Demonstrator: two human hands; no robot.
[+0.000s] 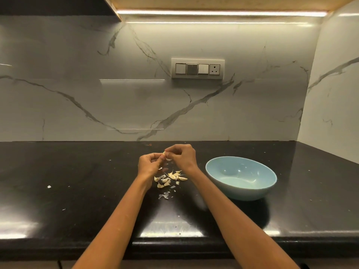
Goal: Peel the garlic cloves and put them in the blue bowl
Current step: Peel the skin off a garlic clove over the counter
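Clove (167,155) pinched between left hand (148,164), right hand (182,155) (bowl (240,188) rightward)

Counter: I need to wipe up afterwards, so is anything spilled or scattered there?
Yes. Papery skin bits lie near the clove pile, and a stray white fleck sits far left on the counter.

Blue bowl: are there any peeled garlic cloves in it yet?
No, the blue bowl shows only its bare inside, while the garlic cloves lie in a pile on the black countertop to its left.
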